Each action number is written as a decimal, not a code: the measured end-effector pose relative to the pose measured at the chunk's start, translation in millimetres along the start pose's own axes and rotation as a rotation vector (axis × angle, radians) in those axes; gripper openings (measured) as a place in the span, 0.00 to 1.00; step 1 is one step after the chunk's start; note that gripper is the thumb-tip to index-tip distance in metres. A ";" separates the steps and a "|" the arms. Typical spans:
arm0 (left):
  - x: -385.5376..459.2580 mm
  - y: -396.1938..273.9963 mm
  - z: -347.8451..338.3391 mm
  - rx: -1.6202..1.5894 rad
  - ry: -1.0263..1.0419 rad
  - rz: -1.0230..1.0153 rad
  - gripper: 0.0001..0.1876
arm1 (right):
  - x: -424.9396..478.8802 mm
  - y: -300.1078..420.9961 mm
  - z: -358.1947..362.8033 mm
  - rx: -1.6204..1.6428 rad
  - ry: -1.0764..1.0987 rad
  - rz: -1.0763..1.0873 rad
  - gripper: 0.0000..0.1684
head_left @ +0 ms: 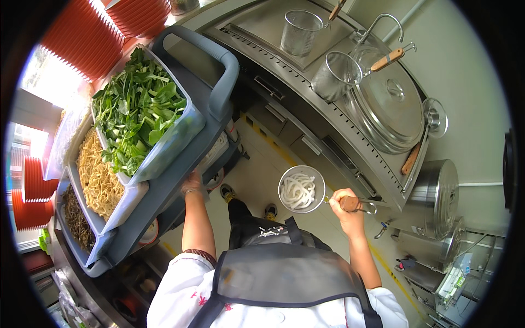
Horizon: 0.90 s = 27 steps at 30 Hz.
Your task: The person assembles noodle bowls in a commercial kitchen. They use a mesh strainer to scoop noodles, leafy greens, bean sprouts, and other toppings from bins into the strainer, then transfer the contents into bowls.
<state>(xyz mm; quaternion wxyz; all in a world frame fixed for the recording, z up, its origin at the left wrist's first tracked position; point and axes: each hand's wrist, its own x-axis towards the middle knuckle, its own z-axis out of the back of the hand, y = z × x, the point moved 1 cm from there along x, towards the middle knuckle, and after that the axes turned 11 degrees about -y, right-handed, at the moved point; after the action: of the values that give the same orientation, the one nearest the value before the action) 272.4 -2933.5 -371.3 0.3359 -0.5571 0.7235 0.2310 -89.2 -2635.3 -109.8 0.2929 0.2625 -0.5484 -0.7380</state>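
My right hand (348, 213) grips the wooden handle of a noodle strainer basket (302, 189), held out over the floor. Thick white noodles (298, 191) lie in its bottom. On the left, my left hand (192, 183) reaches to the side of a grey utility cart (164, 192), its fingers partly hidden beneath the top shelf's edge. Above it on the cart are plastic bins of leafy greens (139, 110), yellow noodles (96, 176) and a dark brown dried food (77, 217).
Two empty strainer baskets (301, 35) (336, 78) stand on the steel cooking station (262, 49), beside a large lidded pot (389, 102) and a tap (381, 18). Stacked red bowls (82, 41) rise behind the cart. Tall steel pots (437, 197) stand at the right.
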 end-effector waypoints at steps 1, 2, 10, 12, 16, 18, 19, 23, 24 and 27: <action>8.9 -0.1 -2.7 0.023 -0.013 -0.016 0.10 | -0.4 1.3 0.7 -0.028 -0.002 -0.005 0.08; 18.3 -3.4 -7.5 0.075 -0.022 -0.030 0.11 | -0.9 7.8 0.3 -0.040 0.004 -0.030 0.08; -10.3 2.6 -14.6 1.066 -0.036 -0.124 0.22 | 10.9 43.5 -8.8 -0.081 0.044 -0.029 0.08; -33.8 2.1 -5.2 1.527 0.053 -0.319 0.26 | 23.1 66.8 -13.4 -0.092 0.089 0.014 0.08; -56.8 -16.5 20.9 2.552 0.166 -1.176 0.20 | 51.9 140.3 -29.1 -0.008 0.148 0.180 0.08; -82.4 -8.4 2.3 2.712 0.130 -1.108 0.20 | 69.7 170.9 -22.9 0.092 0.101 0.350 0.11; -115.1 1.6 -22.1 2.586 0.096 -0.840 0.21 | 80.4 182.8 -11.4 0.096 0.066 0.404 0.13; -235.7 -2.5 -140.7 1.928 1.055 -1.155 0.26 | 108.2 249.0 -16.2 0.390 0.084 0.416 0.19; -254.2 -16.3 -175.8 1.841 1.040 -1.339 0.27 | 116.9 262.9 -27.1 0.415 0.160 0.444 0.18; -259.2 -54.6 -258.5 1.957 0.878 -1.708 0.32 | 136.7 298.9 -68.5 0.448 0.157 0.455 0.17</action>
<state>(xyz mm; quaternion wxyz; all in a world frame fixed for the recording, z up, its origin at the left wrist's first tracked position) 305.5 -2962.9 -3.8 0.3705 -0.3897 0.0706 -0.8402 -92.0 -2846.5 151.2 0.4265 0.2473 -0.7175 -0.4921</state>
